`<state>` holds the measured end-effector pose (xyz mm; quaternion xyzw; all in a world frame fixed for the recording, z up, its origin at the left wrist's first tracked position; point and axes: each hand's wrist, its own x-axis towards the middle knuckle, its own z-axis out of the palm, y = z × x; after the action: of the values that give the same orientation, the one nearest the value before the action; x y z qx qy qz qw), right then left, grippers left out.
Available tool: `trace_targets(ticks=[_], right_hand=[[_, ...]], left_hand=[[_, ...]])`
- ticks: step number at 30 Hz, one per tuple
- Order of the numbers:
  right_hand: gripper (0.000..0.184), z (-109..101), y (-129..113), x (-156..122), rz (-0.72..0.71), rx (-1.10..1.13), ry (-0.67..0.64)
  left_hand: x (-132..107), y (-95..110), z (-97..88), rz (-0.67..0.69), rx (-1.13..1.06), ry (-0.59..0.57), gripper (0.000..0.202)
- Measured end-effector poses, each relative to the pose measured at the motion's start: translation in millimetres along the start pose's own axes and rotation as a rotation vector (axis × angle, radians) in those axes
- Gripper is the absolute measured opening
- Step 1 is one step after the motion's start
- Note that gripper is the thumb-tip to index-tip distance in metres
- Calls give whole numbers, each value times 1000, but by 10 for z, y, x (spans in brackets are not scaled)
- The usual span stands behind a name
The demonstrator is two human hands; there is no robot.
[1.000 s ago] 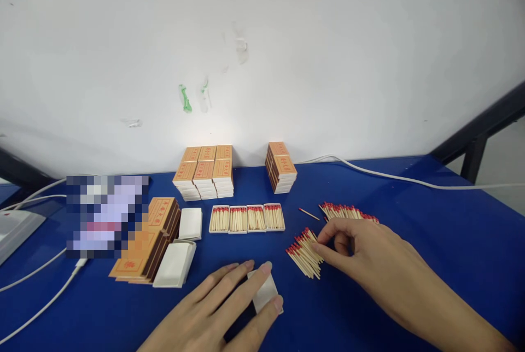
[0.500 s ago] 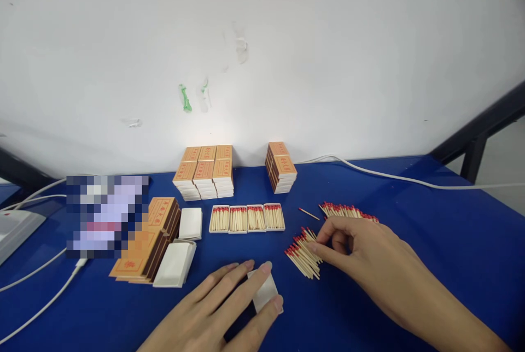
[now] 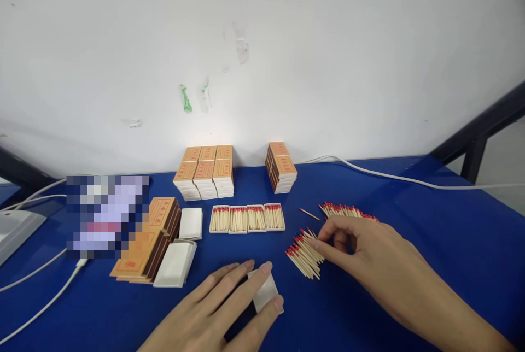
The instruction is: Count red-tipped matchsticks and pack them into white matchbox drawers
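An empty white matchbox tray lies on the blue table, held between the thumb and index finger of my left hand; the other fingers stretch out beside it. Red-tipped matches lie in a small fanned pile to its right. Thumb and forefinger of my right hand pinch at matches on the right side of this pile; how many is hidden. Behind that hand, a larger heap of matches is partly covered. One loose match rests near the heap.
Several match-filled trays form a row. Stacked matchboxes and a smaller matchbox stack stand by the wall. At left are flat orange matchbox sleeves, white trays, a pixelated phone and white cables.
Almost nothing differs. Both hands stay in place, with the right fingertips shifting very slightly at the match pile.
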<state>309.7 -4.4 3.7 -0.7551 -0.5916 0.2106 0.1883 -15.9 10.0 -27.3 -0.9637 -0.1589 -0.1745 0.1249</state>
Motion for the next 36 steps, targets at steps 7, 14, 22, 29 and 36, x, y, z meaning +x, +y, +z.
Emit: trace_targets(ticks=[7, 14, 22, 29, 36], right_hand=[[28, -84, -8, 56, 21, -120, 106], [19, 71, -103, 134, 1, -297, 207], [16, 6, -250, 90, 77, -362, 129], [15, -157, -248, 34, 181, -426, 111], [19, -174, -239, -32, 198, -492, 86]], left_hand=[[49, 25, -58, -27, -95, -26, 53], [46, 39, -59, -21, -109, -13, 56], [96, 28, -171, -6, -113, -94, 59], [113, 15, -231, 4, -122, -153, 60], [108, 21, -223, 2, -115, -141, 61]])
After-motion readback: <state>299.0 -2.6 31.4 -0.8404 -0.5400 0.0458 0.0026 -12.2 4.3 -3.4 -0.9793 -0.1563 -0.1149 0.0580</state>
